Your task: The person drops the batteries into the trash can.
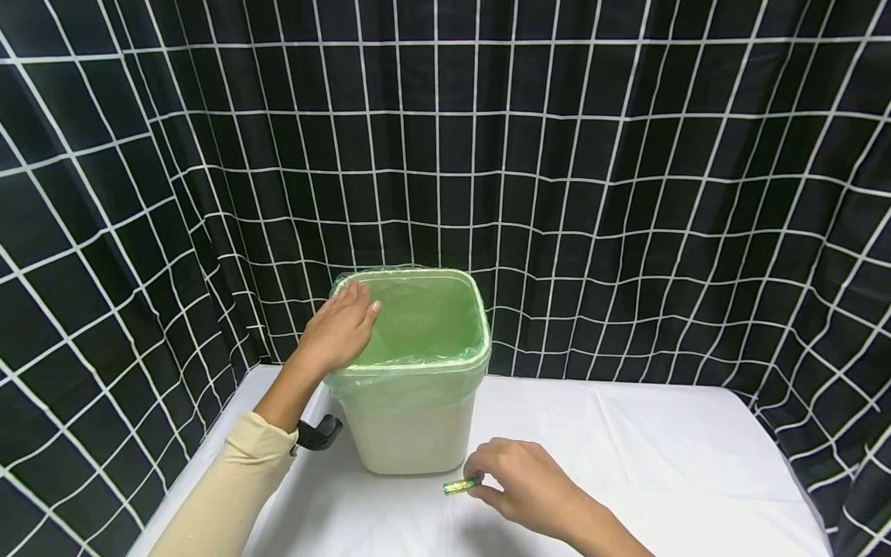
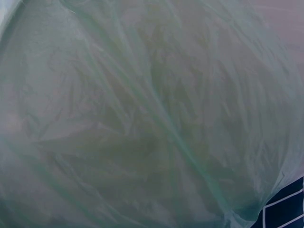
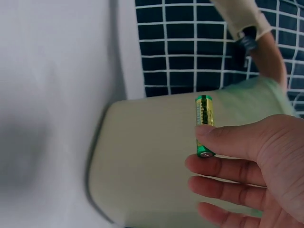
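A cream trash bin (image 1: 411,441) stands on the white table, lined with a thin green plastic bag (image 1: 418,393) folded over its rim. My left hand (image 1: 337,329) rests on the bin's left rim, fingers extended and thumb toward the opening. In the left wrist view, the bag (image 2: 142,118) over the bin's side fills nearly everything, and the hand is out of sight. Low in front of the bin, my right hand (image 1: 525,487) pinches a green and yellow battery (image 3: 204,113) between thumb and index finger. Its other fingers are loosely bent.
White cloth (image 1: 626,464) covers the table, reaching right of the bin. Black curtains with a white grid (image 1: 557,193) hang behind and at both sides. A black band (image 1: 319,433) sits on the left wrist, below a cream sleeve (image 1: 230,480).
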`<control>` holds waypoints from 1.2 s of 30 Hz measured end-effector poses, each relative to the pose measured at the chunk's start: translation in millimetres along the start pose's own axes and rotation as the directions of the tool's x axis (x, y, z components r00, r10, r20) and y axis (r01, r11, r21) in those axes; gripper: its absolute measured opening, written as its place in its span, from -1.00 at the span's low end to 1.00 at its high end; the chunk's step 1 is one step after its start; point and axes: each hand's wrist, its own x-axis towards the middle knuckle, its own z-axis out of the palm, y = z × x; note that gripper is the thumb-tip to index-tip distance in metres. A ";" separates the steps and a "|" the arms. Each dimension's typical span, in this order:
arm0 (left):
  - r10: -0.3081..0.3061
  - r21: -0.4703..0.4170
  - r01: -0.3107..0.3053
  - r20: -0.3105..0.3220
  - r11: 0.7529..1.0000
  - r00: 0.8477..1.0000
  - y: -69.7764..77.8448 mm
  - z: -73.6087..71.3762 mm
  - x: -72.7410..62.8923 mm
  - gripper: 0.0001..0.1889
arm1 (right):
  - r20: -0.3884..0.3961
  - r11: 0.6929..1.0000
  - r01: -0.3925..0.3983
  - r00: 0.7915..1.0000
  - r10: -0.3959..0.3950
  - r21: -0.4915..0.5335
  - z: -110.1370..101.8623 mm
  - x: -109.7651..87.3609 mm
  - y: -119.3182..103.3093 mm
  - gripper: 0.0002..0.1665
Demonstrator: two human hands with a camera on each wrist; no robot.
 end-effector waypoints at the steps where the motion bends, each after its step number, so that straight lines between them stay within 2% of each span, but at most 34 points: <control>1: -0.001 0.000 0.001 0.000 1.000 1.000 -0.1 0.1 0.2 -0.36 | -0.009 1.000 0.010 1.000 -0.010 -0.004 -2.5 0.8 -1.3 -0.79; 11: 0.003 0.011 -0.003 -0.003 1.000 1.000 -0.7 1.8 1.7 -0.36 | -0.140 0.990 0.123 0.981 -0.131 -0.068 -31.4 11.7 -14.9 -0.75; 18: 0.004 0.017 -0.004 -0.005 1.000 1.000 -1.3 1.2 0.6 -0.36 | -0.161 0.976 0.177 0.967 -0.196 -0.124 -55.1 23.5 -19.4 -0.72; 26: 0.007 0.016 -0.007 -0.012 1.000 1.000 -0.1 0.7 0.3 -0.37 | -0.143 0.953 0.249 0.951 -0.274 -0.173 -76.9 38.4 -21.7 -0.74; 31: 0.009 0.014 -0.008 -0.013 1.000 1.000 0.2 0.4 -0.2 -0.37 | -0.153 0.946 0.291 0.938 -0.312 -0.145 -89.4 47.6 -23.5 -0.72; 36: 0.008 0.013 -0.007 -0.015 1.000 1.000 -0.1 0.2 -0.2 -0.37 | -0.171 0.949 0.296 0.935 -0.312 -0.113 -105.0 60.4 -23.6 -0.72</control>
